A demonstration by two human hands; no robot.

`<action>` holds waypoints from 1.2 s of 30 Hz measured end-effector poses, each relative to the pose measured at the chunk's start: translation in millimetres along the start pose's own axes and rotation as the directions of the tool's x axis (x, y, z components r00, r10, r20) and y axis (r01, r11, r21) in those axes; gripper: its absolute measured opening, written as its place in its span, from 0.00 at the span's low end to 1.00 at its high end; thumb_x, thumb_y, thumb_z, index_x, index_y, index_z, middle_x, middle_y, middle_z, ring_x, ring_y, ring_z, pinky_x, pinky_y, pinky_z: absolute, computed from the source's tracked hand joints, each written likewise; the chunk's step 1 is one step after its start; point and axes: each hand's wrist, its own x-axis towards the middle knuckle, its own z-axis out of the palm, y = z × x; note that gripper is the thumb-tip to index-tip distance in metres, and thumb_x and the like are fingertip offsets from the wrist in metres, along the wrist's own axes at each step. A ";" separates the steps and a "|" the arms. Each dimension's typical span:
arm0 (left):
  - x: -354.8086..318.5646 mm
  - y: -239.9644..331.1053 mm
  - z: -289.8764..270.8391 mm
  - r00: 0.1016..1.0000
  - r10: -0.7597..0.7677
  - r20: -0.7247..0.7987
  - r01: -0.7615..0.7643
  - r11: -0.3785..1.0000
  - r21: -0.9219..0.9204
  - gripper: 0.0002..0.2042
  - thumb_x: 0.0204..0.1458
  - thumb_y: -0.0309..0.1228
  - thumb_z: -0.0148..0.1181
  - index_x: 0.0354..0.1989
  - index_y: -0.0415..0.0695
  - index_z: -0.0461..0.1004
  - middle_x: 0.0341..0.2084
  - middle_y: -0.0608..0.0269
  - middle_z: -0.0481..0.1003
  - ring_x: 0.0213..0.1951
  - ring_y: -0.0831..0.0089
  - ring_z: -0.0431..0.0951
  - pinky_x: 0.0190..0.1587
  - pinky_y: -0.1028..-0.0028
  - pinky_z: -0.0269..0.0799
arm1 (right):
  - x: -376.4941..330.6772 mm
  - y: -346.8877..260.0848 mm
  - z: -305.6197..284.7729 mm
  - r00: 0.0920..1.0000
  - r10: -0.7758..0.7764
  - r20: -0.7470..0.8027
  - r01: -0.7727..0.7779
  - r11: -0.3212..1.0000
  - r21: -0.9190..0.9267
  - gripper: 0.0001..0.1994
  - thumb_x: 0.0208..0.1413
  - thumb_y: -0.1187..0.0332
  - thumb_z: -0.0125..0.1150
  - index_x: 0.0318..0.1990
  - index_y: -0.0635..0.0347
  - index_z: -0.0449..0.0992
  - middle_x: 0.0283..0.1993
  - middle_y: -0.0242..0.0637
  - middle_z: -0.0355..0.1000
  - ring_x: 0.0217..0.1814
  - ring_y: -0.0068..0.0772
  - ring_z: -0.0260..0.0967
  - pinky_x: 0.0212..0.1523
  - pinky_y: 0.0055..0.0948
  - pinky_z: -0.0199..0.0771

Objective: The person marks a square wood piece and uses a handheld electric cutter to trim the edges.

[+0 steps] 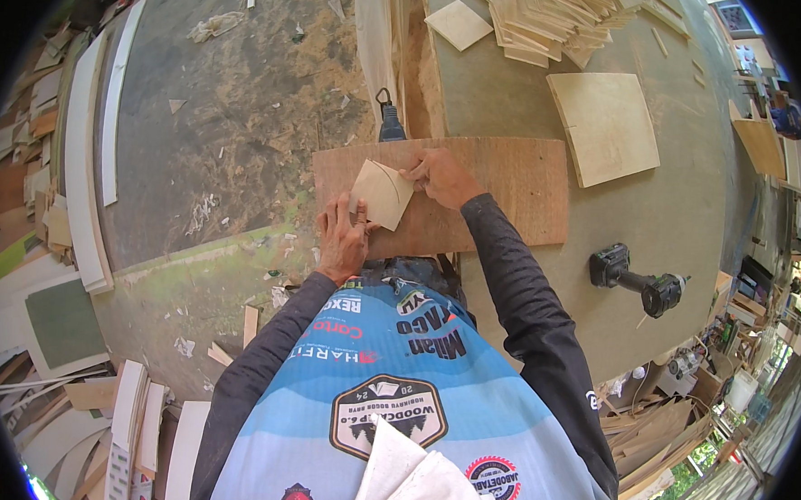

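Observation:
A small pale plywood piece (382, 199) with a dark curved line across it lies on a larger reddish-brown plywood board (512, 188). My left hand (340, 238) rests at the small piece's left edge, its fingers extended and its thumb touching the lower left side. At the upper right corner of that piece is my right hand (447, 177), with fingers bent and pressed together. Whether a thin tool is inside those fingers is hidden. The board spans the gap between my body and a dark blue tool (391, 123) with a metal hook, just beyond its far edge.
On the worktop (596, 328) at right lies a black cordless drill (639, 279). Beyond it is a square plywood panel (603, 127), and a stack of thin plywood sheets (553, 23) sits at the far side. Sawdust covers the floor at left, beside long white boards (86, 161) and offcuts.

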 end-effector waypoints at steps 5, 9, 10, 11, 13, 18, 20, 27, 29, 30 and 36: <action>0.1 -0.4 0.4 1.000 0.008 -0.003 -0.008 1.000 0.013 0.26 0.58 0.38 0.63 0.62 0.35 0.71 0.59 0.39 0.65 0.60 0.43 0.65 0.56 0.50 0.62 | 1.2 -3.4 -2.7 1.000 -0.002 0.007 0.003 1.000 -0.028 0.14 0.54 0.86 0.60 0.43 0.63 0.86 0.33 0.47 0.76 0.31 0.42 0.77 0.32 0.35 0.75; 0.7 1.0 -0.8 1.000 -0.013 0.003 0.013 1.000 -0.002 0.27 0.58 0.38 0.64 0.63 0.36 0.71 0.60 0.39 0.65 0.59 0.43 0.66 0.55 0.49 0.62 | 1.9 -7.3 -4.4 1.000 -0.007 -0.002 0.007 1.000 -0.022 0.13 0.54 0.86 0.60 0.42 0.63 0.86 0.32 0.47 0.75 0.30 0.42 0.76 0.31 0.36 0.72; 0.7 0.9 -0.4 1.000 -0.015 -0.003 0.015 1.000 -0.004 0.27 0.58 0.37 0.64 0.64 0.38 0.71 0.59 0.39 0.65 0.59 0.42 0.66 0.55 0.49 0.62 | 1.7 -7.8 -4.1 1.000 -0.006 -0.009 0.006 1.000 -0.001 0.13 0.54 0.86 0.59 0.42 0.63 0.86 0.31 0.47 0.74 0.30 0.41 0.75 0.31 0.36 0.72; 0.6 0.8 0.0 1.000 -0.018 -0.010 0.018 1.000 -0.007 0.27 0.57 0.37 0.65 0.65 0.40 0.71 0.59 0.39 0.66 0.59 0.42 0.67 0.55 0.49 0.62 | 1.7 -7.9 -3.8 1.000 -0.016 -0.014 0.015 1.000 -0.011 0.13 0.53 0.86 0.59 0.42 0.63 0.86 0.31 0.47 0.74 0.30 0.41 0.75 0.31 0.36 0.72; 0.4 0.0 1.0 1.000 -0.013 -0.012 0.013 1.000 0.002 0.27 0.57 0.37 0.65 0.65 0.40 0.71 0.59 0.40 0.66 0.59 0.42 0.67 0.55 0.49 0.62 | 1.2 -8.4 -4.2 0.999 -0.034 -0.024 0.033 0.999 -0.031 0.13 0.53 0.86 0.59 0.42 0.64 0.86 0.31 0.47 0.74 0.30 0.41 0.75 0.31 0.36 0.72; 0.7 0.8 0.0 1.000 -0.017 -0.004 0.018 1.000 0.011 0.27 0.57 0.37 0.65 0.65 0.40 0.71 0.59 0.40 0.66 0.59 0.43 0.67 0.55 0.50 0.62 | 0.9 -9.2 -4.5 1.000 0.003 -0.014 -0.003 1.000 0.009 0.12 0.54 0.85 0.60 0.42 0.64 0.86 0.31 0.47 0.74 0.30 0.40 0.75 0.31 0.36 0.72; 0.8 0.8 0.0 1.000 -0.009 -0.017 0.009 1.000 0.014 0.27 0.57 0.36 0.65 0.65 0.40 0.71 0.59 0.40 0.66 0.59 0.43 0.67 0.55 0.50 0.62 | 0.7 -8.9 -4.2 1.000 -0.007 -0.020 0.007 1.000 0.000 0.12 0.55 0.85 0.60 0.42 0.64 0.86 0.30 0.46 0.74 0.29 0.40 0.74 0.31 0.36 0.71; 1.0 0.1 0.2 1.000 -0.019 -0.004 0.019 1.000 -0.002 0.27 0.57 0.35 0.65 0.65 0.39 0.71 0.59 0.40 0.66 0.59 0.43 0.67 0.55 0.50 0.62 | 1.1 -14.1 -6.6 1.000 -0.006 -0.028 0.006 1.000 0.012 0.10 0.56 0.83 0.61 0.42 0.65 0.86 0.29 0.45 0.74 0.28 0.38 0.73 0.31 0.36 0.70; 1.3 -0.1 0.0 1.000 -0.019 -0.006 0.019 1.000 -0.007 0.27 0.56 0.35 0.66 0.65 0.39 0.71 0.59 0.40 0.66 0.59 0.43 0.67 0.55 0.50 0.62 | 1.3 -15.2 -7.2 1.000 0.008 -0.021 -0.007 1.000 0.024 0.10 0.56 0.83 0.61 0.42 0.65 0.86 0.29 0.45 0.74 0.28 0.38 0.73 0.31 0.36 0.70; 1.3 -0.2 0.0 1.000 -0.018 -0.006 0.018 1.000 -0.007 0.28 0.56 0.35 0.66 0.65 0.39 0.71 0.59 0.40 0.66 0.60 0.43 0.67 0.55 0.49 0.62 | 1.4 -15.3 -7.5 1.000 0.013 -0.016 -0.013 1.000 0.026 0.10 0.56 0.83 0.61 0.42 0.65 0.86 0.29 0.45 0.74 0.28 0.38 0.73 0.31 0.35 0.70; 1.3 -0.7 2.1 1.000 -0.022 -0.011 0.022 1.000 -0.009 0.27 0.56 0.35 0.66 0.65 0.40 0.71 0.60 0.39 0.65 0.61 0.43 0.66 0.55 0.49 0.61 | 1.0 -12.2 -7.1 1.000 -0.019 -0.024 0.019 1.000 0.005 0.13 0.54 0.85 0.60 0.43 0.65 0.86 0.31 0.46 0.76 0.29 0.39 0.74 0.32 0.35 0.71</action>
